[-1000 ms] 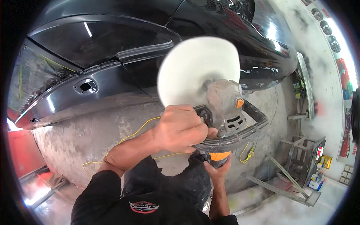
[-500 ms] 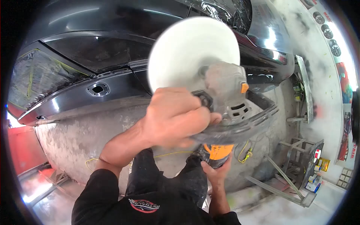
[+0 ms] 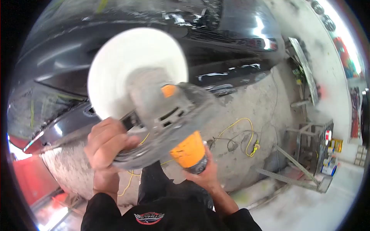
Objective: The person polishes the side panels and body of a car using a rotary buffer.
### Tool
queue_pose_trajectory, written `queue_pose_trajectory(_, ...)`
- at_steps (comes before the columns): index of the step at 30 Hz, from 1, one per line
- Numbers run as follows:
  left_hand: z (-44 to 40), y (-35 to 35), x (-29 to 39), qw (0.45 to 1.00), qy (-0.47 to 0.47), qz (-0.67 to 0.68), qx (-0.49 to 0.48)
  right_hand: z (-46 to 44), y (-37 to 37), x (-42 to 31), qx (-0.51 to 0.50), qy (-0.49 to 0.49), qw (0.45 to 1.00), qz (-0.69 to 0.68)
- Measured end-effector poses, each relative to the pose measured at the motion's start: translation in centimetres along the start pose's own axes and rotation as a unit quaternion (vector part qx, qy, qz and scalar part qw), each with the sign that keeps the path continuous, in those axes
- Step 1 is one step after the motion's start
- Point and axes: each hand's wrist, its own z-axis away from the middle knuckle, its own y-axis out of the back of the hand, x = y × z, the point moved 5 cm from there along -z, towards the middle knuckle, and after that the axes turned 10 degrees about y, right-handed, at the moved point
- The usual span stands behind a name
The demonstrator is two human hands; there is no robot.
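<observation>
Head | left hand [image 3: 110, 142]: curled around handle [image 3: 154, 149] | right hand [image 3: 205, 172]: clasping polisher [image 3: 152, 100]

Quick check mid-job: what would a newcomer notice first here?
The white round pad, left of centre, on the polisher that the left hand and right hand hold. Behind it, the glossy black car fills much of the upper view. Right of centre, a yellow cable loops over the grey floor.

A white pad [image 3: 127, 57] fronts a grey polisher [image 3: 148, 96] with an orange button [image 3: 168, 90] and an orange-and-black handle [image 3: 189, 150], against a black car [image 3: 58, 63] streaked white. Yellow cord [image 3: 251, 129] marks the mottled grey floor [image 3: 239, 163]; a black shirt [image 3: 181, 217] carries a red-and-white logo [image 3: 149, 218], the white wall [image 3: 327, 57] a pinkish smudge [image 3: 322, 90], a panel [image 3: 34, 179] solid red.
</observation>
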Motion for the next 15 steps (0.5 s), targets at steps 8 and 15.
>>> queue_pose_trajectory(8, -3.0, -9.3, -0.1, 0.992, 0.0, 0.012, -0.124, -0.7, 6.0, 1.1, 0.088, 0.014, 0.996, 0.018)
queue_pose_trajectory(15, -2.9, -21.2, -1.7, 0.988, 0.008, 0.143, -0.065, -3.1, 14.5, 8.2, 0.188, 0.032, 0.982, 0.002)
